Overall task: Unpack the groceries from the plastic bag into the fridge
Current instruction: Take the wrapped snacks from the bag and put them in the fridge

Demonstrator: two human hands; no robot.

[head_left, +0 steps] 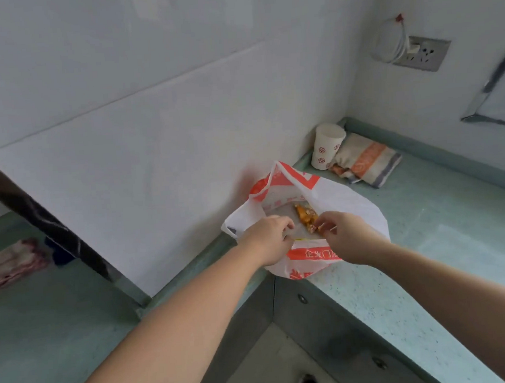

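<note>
A white plastic bag (351, 205) with red-orange print stands open on the green counter (445, 237), against the white wall. Inside it lies an orange-brown packet of food (305, 216). My left hand (268, 239) pinches the near rim of the bag on the left side. My right hand (342, 234) pinches the near rim on the right side, its fingertips just beside the packet. Both hands spread the mouth of the bag apart. No fridge is in view.
A paper cup (327, 150) and a folded striped cloth (365, 162) sit in the counter's back corner. A wall socket (424, 55) with a white cable hangs above. Pink cloth (14, 263) lies on the left counter beyond a dark post. Grey cabinet fronts (329, 329) are below.
</note>
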